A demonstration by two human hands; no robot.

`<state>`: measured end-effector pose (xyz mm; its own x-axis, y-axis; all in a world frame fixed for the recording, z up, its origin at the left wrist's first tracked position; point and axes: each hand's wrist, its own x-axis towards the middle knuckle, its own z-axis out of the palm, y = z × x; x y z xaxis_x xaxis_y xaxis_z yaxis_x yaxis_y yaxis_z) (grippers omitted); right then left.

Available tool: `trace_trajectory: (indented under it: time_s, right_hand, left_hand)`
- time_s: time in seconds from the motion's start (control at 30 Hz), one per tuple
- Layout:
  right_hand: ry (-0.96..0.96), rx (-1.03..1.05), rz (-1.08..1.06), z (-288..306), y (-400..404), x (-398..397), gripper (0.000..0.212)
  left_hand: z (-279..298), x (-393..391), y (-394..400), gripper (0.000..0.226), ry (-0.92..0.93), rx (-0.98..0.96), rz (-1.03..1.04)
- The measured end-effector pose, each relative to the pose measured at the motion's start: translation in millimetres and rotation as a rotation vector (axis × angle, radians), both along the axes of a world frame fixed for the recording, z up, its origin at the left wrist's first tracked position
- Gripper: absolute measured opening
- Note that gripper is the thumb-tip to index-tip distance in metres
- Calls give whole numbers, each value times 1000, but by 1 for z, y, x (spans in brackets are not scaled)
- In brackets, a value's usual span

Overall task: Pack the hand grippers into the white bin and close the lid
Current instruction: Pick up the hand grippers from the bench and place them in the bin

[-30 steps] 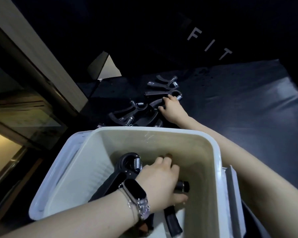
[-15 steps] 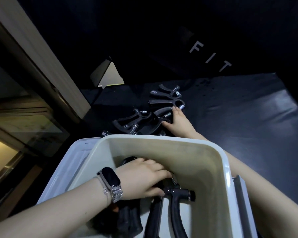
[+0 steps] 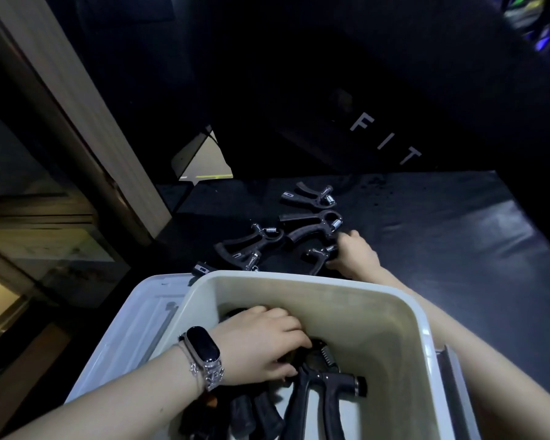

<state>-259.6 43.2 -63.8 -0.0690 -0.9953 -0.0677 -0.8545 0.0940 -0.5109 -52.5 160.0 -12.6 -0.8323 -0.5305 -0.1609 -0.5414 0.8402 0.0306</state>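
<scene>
The white bin (image 3: pixel 407 315) stands open in front of me with several black hand grippers (image 3: pixel 318 395) lying in it. My left hand (image 3: pixel 261 341), a dark band on its wrist, is down inside the bin with its fingers curled over one of those grippers. Beyond the bin, several more black hand grippers (image 3: pixel 251 246) lie on the dark mat. My right hand (image 3: pixel 353 252) reaches past the bin's far rim and closes on the spring end of a hand gripper (image 3: pixel 318 258) on the mat. The bin's white lid (image 3: pixel 134 325) rests against the bin's left side.
The dark mat (image 3: pixel 442 236) stretches to the right. A black panel lettered FIT (image 3: pixel 385 141) rises behind it. A pale wooden post (image 3: pixel 86 128) and a glass-fronted cabinet (image 3: pixel 29 236) stand to the left. A grey strip (image 3: pixel 454 382) lies along the bin's right side.
My left hand has shifted leftward inside the bin. My right hand has drawn nearer to the bin and closed on a gripper lying closer to it.
</scene>
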Motion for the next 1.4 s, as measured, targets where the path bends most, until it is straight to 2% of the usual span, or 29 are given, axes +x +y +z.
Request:
trace_trajectory:
  time_s: [0.07, 0.17, 0.37, 0.47, 0.6, 0.67, 0.77, 0.83, 0.87, 0.97, 1.0, 1.03, 1.2, 1.33, 1.4]
  right_hand:
    - [27, 49, 2, 5, 2, -9, 51]
    - [45, 120, -30, 14, 10, -16, 34]
    - [76, 73, -99, 22, 34, -42, 32]
    - [133, -95, -104, 35, 46, -59, 31]
    - [175, -417, -125, 77, 62, -67, 50]
    - [128, -576, -115, 106, 72, -62, 57]
    - [8, -839, -59, 146, 88, -50, 55]
    - [-109, -953, -24, 169, 101, -39, 55]
    - [-174, -983, -9, 180, 109, -34, 55]
    - [-339, -1055, 51, 209, 128, -19, 52]
    - [-380, -1067, 73, 217, 133, -14, 52]
    - [-415, -1071, 94, 224, 138, -9, 51]
    - [-517, -1022, 211, 246, 153, 15, 51]
    - [-544, -874, 311, 247, 162, 14, 53]
    - [-529, -771, 351, 247, 167, 8, 49]
  left_hand:
    - [5, 2, 0, 46, 40, -28, 2]
    - [11, 9, 1, 40, 90, -74, 19]
    - [23, 19, 4, 40, 208, -9, 102]
    - [32, 19, 7, 43, 262, 32, 144]
    - [43, 12, 5, 41, 387, 102, 215]
    - [53, 7, 4, 34, 500, 157, 264]
    - [77, -3, 5, 18, 724, 207, 332]
    - [96, -10, 5, 15, 917, 304, 427]
    - [108, -12, 5, 15, 1007, 421, 486]
    - [138, -16, 5, 40, 1188, 1030, 566]
    - [145, -16, 6, 50, 1217, 1205, 533]
    - [152, -16, 9, 53, 1220, 1301, 492]
    - [172, -14, 27, 33, 1188, 1233, 457]
    - [181, -1, 40, 22, 1300, 1431, 421]
    - [181, 3, 44, 16, 1319, 1367, 421]
